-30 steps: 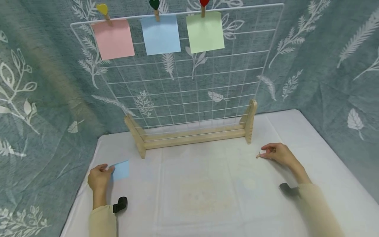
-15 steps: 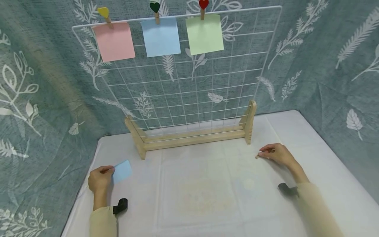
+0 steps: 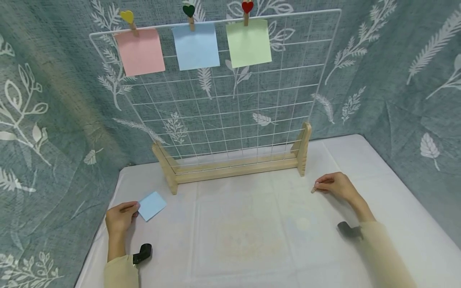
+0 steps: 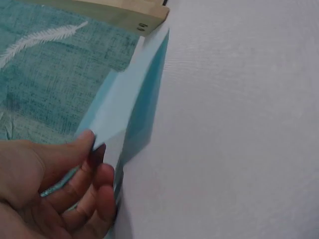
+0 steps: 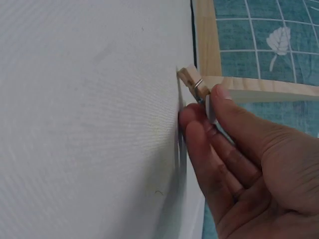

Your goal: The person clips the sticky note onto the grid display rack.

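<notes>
At the table's left side, my left hand (image 3: 120, 218) pinches a light blue paper sheet (image 3: 153, 206) by one corner between thumb and fingers. In the left wrist view the blue paper (image 4: 122, 107) stands tilted above the white cloth. Over on the right, my right hand (image 3: 336, 186) holds a small wooden clothespin (image 3: 314, 189) just above the table. The right wrist view shows the clothespin (image 5: 194, 82) with a metal spring, its rear end pinched between thumb and index finger; a pale disc-like piece sits at that end, its front mostly hidden.
A white wire grid (image 3: 230, 116) stands in a wooden base (image 3: 235, 167) at the back. Pink (image 3: 141, 52), blue (image 3: 196, 46) and green (image 3: 249, 43) paper sheets hang from its top bar by heart-topped clothespins. A leaf-patterned curtain (image 3: 378, 80) surrounds the white-covered table (image 3: 245, 224).
The left hand has turned the blue paper, lifting it so that a corner now points up and to the right. The right hand has closed further around the clothespin, staying almost in place.
</notes>
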### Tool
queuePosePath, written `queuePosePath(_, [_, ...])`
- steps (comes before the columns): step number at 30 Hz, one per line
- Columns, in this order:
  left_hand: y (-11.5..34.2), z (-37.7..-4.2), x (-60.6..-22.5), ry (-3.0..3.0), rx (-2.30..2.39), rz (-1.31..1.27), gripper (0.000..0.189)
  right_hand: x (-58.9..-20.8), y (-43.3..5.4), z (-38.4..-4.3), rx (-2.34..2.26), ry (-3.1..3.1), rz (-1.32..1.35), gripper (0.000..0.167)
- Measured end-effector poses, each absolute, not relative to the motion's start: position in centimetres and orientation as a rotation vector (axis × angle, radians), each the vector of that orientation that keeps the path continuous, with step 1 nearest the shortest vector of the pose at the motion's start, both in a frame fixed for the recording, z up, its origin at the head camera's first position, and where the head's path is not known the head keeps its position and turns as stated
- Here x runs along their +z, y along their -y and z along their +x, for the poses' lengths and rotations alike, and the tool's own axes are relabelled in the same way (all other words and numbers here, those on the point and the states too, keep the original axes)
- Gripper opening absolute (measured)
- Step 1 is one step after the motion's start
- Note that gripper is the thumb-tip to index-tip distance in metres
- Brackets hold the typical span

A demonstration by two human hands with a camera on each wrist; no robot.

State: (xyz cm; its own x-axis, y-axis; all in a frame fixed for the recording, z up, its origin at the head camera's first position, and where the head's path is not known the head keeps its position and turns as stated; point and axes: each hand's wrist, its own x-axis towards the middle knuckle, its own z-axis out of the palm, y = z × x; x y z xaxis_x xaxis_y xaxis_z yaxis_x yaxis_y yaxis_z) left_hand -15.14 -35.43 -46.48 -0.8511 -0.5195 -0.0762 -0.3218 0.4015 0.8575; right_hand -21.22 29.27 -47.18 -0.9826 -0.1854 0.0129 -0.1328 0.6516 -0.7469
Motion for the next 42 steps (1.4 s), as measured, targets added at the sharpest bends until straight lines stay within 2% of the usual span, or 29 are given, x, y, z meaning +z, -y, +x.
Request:
queuePosePath(9, [33.9,-15.4,-46.2,2.308,-1.580,0.716,0.029,-47.3,-29.0,-21.6,-1.301,-2.881,-0.406,0.026])
queuePosePath(18, [32.4,-16.2,-46.3,2.245,-1.663,0.647,0.029,-47.2,-28.0,-22.0,-1.225,-2.922,-0.420,0.018])
queuePosePath(29, [32.2,-15.6,-45.9,2.125,-1.820,0.614,0.008,-47.2,-27.6,-21.7,-1.242,-2.926,-0.372,0.023])
queuePosePath(36, [30.8,-16.0,-45.8,2.144,-1.840,0.559,0.023,-46.8,-27.6,-22.1,-1.259,-2.917,-0.418,0.023])
queuePosePath(42, [29.3,-16.6,-46.1,2.119,-1.848,0.494,0.026,-45.7,-27.2,-22.4,-1.303,-2.924,-0.456,0.023])
